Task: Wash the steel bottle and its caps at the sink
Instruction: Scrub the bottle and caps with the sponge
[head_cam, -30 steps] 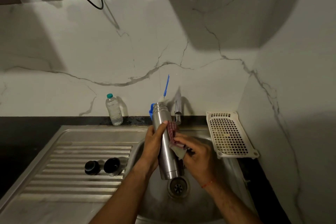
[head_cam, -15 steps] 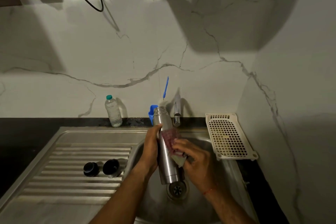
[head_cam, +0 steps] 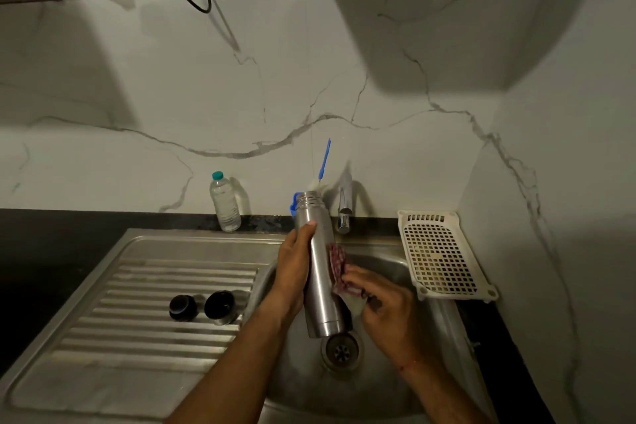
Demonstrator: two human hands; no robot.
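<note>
I hold the steel bottle [head_cam: 320, 272] over the sink basin [head_cam: 395, 267], nearly upright and leaning a little. Its open mouth points up toward the wall and its base hangs just above the drain [head_cam: 340, 349]. My left hand [head_cam: 296, 265] is curled round the bottle's upper half from the left, with the thumb lying up along the front of the steel. My right hand [head_cam: 389, 313] grips a red patterned scrubbing cloth [head_cam: 337, 262], its fingers bent over the cloth and pressing it against the bottle's right side.

To the left, on the ribbed drainboard [head_cam: 137, 286], the left cap [head_cam: 182, 307] and the right cap [head_cam: 221, 306] sit just beside each other, both dark and well apart from the bottle.

Behind the basin stands the tap [head_cam: 345, 213]. A clear plastic water bottle [head_cam: 224, 203] with a teal lid stands on the dark counter [head_cam: 69, 227] against the marble wall. A blue brush handle [head_cam: 325, 157] rises behind the steel bottle's mouth. A white perforated tray [head_cam: 440, 255] lies at the sink's right edge.
</note>
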